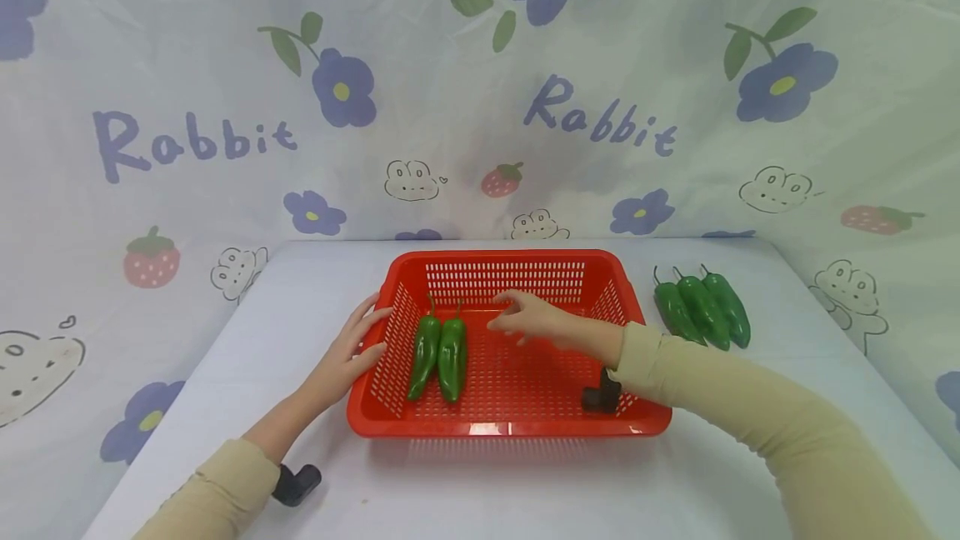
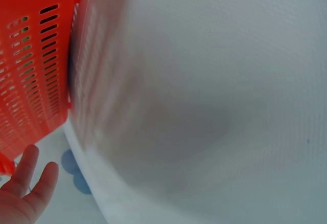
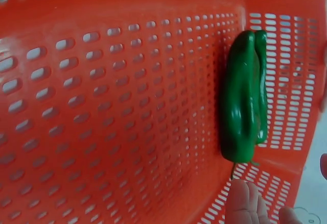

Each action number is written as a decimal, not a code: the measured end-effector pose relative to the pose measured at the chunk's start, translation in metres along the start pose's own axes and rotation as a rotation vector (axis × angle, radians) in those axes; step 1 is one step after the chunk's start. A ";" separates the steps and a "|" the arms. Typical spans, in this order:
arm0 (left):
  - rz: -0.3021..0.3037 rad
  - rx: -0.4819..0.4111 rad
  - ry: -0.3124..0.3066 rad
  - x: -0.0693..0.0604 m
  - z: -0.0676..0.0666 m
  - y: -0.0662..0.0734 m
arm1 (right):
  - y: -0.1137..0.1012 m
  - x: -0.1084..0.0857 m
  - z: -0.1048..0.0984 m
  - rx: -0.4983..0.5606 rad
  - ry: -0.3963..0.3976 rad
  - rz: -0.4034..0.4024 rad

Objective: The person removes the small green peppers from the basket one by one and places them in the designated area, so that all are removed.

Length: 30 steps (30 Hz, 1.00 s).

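Two green peppers (image 1: 452, 361) lie side by side at the left end of a red plastic basket (image 1: 510, 427), stems toward the back. My right hand (image 1: 536, 317) hovers over the basket's inside, just right of the peppers, holding nothing; its fingertips show below the nearer pepper (image 3: 239, 98) in the right wrist view. On the basket's left rim rests my left hand (image 1: 352, 357), fingers spread and fairly straight. The left wrist view catches two of that hand's fingers (image 2: 43, 185) beside the basket's slotted outer wall (image 2: 36, 65).
Three more green peppers (image 1: 701, 307) lie together on the white table (image 1: 480, 490), right of the basket. Behind the table hangs a cloth (image 1: 450, 123) printed with flowers and rabbits. A black wrist device (image 1: 296, 486) sits at the left sleeve.
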State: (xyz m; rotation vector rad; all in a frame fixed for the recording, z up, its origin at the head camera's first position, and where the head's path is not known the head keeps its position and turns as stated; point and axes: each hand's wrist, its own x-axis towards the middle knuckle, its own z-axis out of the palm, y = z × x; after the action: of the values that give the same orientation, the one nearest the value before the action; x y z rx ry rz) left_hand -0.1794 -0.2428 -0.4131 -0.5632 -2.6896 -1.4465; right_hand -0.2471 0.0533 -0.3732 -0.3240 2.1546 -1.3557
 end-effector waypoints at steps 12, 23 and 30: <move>-0.002 0.019 0.001 0.000 0.000 -0.002 | 0.005 0.021 0.028 0.012 -0.003 0.012; -0.017 -0.003 0.006 -0.001 0.001 0.001 | 0.008 0.032 0.048 -0.107 0.021 -0.011; -0.022 -0.008 0.002 -0.001 0.001 0.002 | 0.010 0.037 0.060 -0.189 0.039 -0.062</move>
State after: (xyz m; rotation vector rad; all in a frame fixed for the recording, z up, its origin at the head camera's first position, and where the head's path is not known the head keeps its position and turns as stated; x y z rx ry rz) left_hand -0.1779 -0.2413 -0.4125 -0.5341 -2.6980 -1.4629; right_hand -0.2415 -0.0046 -0.4144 -0.4444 2.3281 -1.2024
